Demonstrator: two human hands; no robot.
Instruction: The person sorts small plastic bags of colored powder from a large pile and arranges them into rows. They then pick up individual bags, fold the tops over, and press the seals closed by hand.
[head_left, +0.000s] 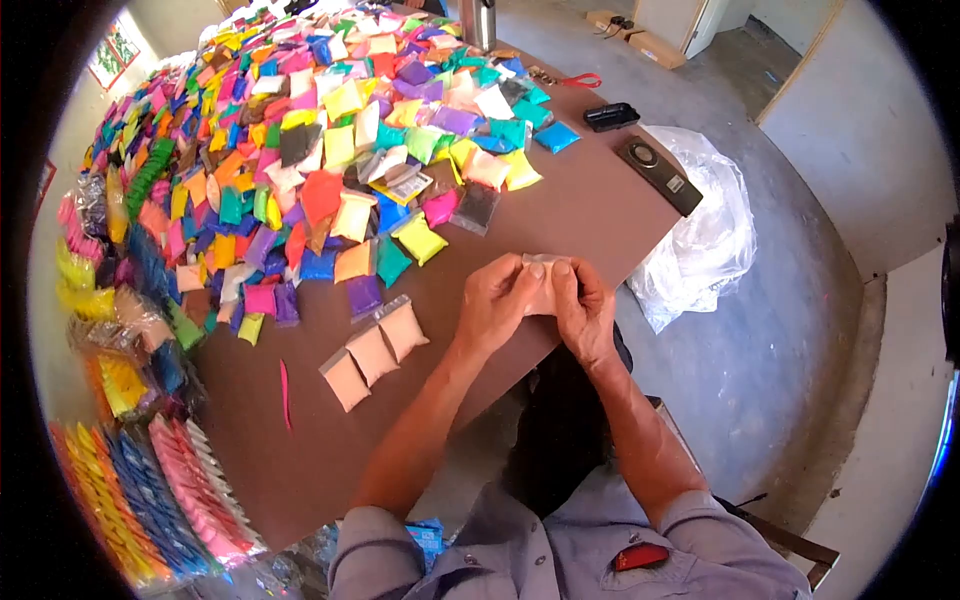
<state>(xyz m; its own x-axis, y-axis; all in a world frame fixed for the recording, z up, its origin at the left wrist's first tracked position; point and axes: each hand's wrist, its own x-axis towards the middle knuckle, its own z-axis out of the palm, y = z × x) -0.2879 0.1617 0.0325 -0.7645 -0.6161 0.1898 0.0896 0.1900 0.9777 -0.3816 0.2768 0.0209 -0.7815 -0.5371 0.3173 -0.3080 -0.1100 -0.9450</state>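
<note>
Both my hands are together over the table's near edge. My left hand (499, 298) grips the left side of a small clear packet (541, 290) with pale peach contents, its thumb on the upper part. My right hand (584, 308) holds the packet's right side, thumb also near the top. Left of my hands, three peach packets (371, 354) lie in a slanting, overlapping row on the brown table (520, 232). A thin pink strip (285, 394) lies further left.
A large heap of colourful packets (340, 145) covers the back and left. Bundled packets (190, 480) line the left edge. On the right are a black tray (611, 117), a dark device (660, 175) and clear plastic (705, 235). A metal flask (479, 24) stands behind.
</note>
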